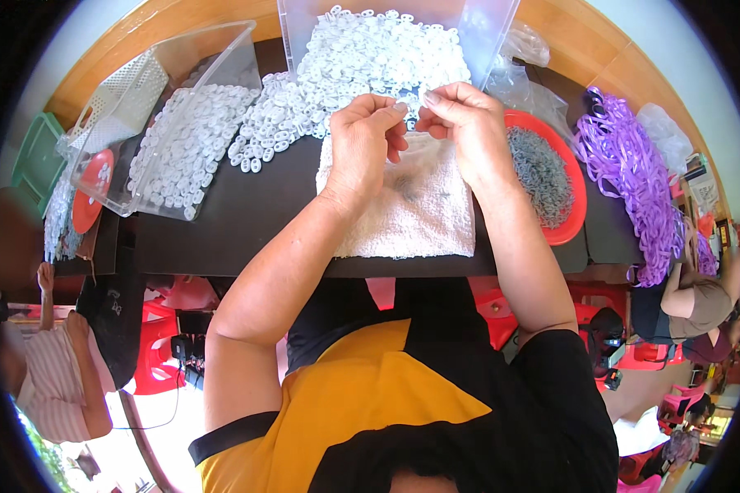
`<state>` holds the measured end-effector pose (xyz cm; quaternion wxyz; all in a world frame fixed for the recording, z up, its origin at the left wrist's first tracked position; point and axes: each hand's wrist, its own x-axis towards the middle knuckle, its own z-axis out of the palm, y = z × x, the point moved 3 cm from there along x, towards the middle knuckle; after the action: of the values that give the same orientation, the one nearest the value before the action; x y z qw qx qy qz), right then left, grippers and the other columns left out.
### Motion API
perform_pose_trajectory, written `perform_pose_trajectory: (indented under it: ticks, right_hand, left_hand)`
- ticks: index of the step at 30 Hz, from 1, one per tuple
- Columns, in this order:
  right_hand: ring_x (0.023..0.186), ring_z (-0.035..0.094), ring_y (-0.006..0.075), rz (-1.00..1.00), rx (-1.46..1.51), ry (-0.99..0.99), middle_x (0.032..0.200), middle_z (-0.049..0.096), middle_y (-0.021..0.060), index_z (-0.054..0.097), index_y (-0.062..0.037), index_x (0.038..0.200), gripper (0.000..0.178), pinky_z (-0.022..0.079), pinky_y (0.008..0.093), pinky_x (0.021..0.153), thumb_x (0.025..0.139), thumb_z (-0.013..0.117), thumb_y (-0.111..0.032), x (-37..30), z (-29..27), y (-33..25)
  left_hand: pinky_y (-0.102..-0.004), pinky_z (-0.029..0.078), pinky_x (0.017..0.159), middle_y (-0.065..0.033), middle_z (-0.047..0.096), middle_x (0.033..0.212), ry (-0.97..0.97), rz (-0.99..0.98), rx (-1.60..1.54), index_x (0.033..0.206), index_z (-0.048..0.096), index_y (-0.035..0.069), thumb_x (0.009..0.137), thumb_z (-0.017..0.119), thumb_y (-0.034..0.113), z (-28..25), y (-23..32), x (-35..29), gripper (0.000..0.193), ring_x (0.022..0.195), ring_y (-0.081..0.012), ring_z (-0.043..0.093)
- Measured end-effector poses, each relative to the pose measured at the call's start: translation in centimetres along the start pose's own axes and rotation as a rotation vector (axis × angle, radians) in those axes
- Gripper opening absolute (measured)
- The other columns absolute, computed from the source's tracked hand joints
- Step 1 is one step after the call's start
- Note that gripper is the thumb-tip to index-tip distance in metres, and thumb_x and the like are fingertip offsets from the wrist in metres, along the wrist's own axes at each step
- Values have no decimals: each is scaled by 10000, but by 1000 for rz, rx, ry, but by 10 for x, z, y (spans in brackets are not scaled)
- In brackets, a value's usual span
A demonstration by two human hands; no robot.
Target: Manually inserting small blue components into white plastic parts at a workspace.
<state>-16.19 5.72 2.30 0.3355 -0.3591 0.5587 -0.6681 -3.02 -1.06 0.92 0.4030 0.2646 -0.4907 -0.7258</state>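
Observation:
Over a white towel (411, 214) on the dark table, my left hand (368, 140) and my right hand (469, 127) are raised close together, fingertips nearly meeting. My right thumb and forefinger pinch a small white plastic piece, of which only a bit shows. The left fingers are curled in a pinch, and what they hold is hidden. Just beyond them lies a heap of small white oval plastic pieces (296, 107), spilling from a clear bin (293, 33). Beside my right forearm stands a red bowl (578, 193) full of small grey metal-looking parts (541, 177).
At left, a clear tilted box (111, 185) contains more white pieces, near a white basket (123, 99), a red disc (94, 193) and a green tray (37, 160). Purple straps (629, 181) are piled at right. Other people sit at both sides.

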Motion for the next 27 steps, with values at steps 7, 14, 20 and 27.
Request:
perform_pose_trajectory:
  ticks: [7,14,20,27]
  right_hand:
    - [708,628,165,25,28,-34,793,646,67,644,-2,919,114,467,244,651,880,627,-108,0,1,1]
    - [664,619,140,-25,43,-28,737,649,55,658,-18,866,157,447,254,640,846,681,-172,-1,1,1]
    - [665,612,127,-56,-11,-13,730,646,49,658,-14,860,146,444,247,632,836,687,-155,-6,7,-4]
    - [648,611,120,-33,-23,-95,726,645,46,654,-13,859,156,442,240,629,856,664,-168,-4,2,-5]
  left_hand:
    - [-228,375,426,-28,570,640,9,8,18,841,611,-5,855,622,100,2,2,-2,107,520,-90,520]
    - [-222,378,430,-23,570,653,18,-2,48,860,600,-2,865,623,111,3,0,-4,115,527,-83,520]
    - [-219,380,430,-24,572,664,26,-2,57,875,595,-3,873,620,106,4,0,-5,111,535,-79,519]
    - [-213,392,434,-30,584,659,-19,53,83,884,594,-16,895,614,100,7,-1,-7,119,537,-71,520]
